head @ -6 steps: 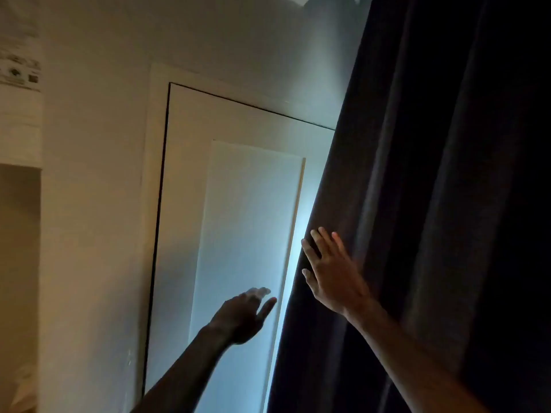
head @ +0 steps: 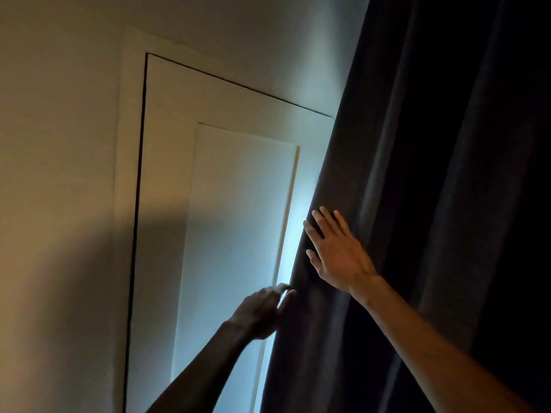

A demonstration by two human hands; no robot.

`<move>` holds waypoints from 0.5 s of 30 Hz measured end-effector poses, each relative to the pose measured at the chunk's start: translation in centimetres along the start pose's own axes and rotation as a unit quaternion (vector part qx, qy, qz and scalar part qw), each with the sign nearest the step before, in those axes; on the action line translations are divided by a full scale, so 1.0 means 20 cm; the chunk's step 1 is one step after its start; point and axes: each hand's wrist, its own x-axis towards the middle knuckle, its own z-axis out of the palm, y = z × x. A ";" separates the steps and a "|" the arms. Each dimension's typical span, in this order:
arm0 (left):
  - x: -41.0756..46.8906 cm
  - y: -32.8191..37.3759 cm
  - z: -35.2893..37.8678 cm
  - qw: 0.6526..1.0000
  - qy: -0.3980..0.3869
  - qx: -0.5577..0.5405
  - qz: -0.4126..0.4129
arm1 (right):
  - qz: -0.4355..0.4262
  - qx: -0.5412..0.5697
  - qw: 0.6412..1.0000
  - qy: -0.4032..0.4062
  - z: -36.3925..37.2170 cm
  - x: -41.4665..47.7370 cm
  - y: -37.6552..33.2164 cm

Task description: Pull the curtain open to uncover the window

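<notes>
A dark, heavy curtain (head: 417,174) hangs in folds over the right half of the view and hides the window behind it. Pale light leaks out along its left edge. My right hand (head: 337,251) lies flat on the curtain near that edge, fingers spread and pointing up. My left hand (head: 259,311) is lower, in shadow, fingers apart, with the fingertips touching the curtain's left edge. Neither hand has closed on the fabric.
A white panelled door (head: 226,204) in a pale frame fills the wall just left of the curtain. A plain wall (head: 59,174) runs on to the left. The room is dim.
My left hand has moved right to the curtain's edge. My right hand stays flat on the fabric. The view has shifted slightly right.
</notes>
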 end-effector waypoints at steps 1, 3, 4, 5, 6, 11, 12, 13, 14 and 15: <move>0.03 0.00 0.03 1.000 -0.003 -0.014 0.006 | -0.001 -0.015 1.000 -0.001 0.00 0.02 0.01; 0.08 -0.01 0.09 0.999 -0.014 -0.037 0.023 | -0.003 -0.036 0.999 -0.004 -0.01 0.05 0.03; 0.10 -0.02 0.13 0.998 -0.016 -0.055 0.029 | -0.003 -0.044 0.999 -0.005 -0.01 0.07 0.04; 0.12 -0.03 0.17 0.997 -0.014 -0.075 0.029 | -0.004 -0.053 0.999 -0.009 -0.01 0.08 0.05; 0.14 -0.04 0.21 0.995 -0.005 -0.098 0.029 | -0.008 -0.059 0.998 -0.011 -0.01 0.10 0.06; 0.22 -0.05 0.38 0.977 0.014 -0.212 0.014 | -0.001 -0.091 0.995 -0.030 0.01 0.18 0.10; 0.24 -0.04 0.40 0.971 0.014 -0.239 0.012 | -0.001 -0.097 0.995 -0.034 0.01 0.19 0.10; 0.25 -0.02 0.41 0.964 0.016 -0.266 0.005 | 0.001 -0.104 0.994 -0.037 0.01 0.20 0.11; 0.26 0.01 0.42 0.955 0.019 -0.295 -0.004 | 0.003 -0.110 0.993 -0.040 0.00 0.21 0.12; 0.26 0.03 0.43 0.945 0.023 -0.324 -0.018 | 0.005 -0.120 0.992 -0.047 0.00 0.22 0.12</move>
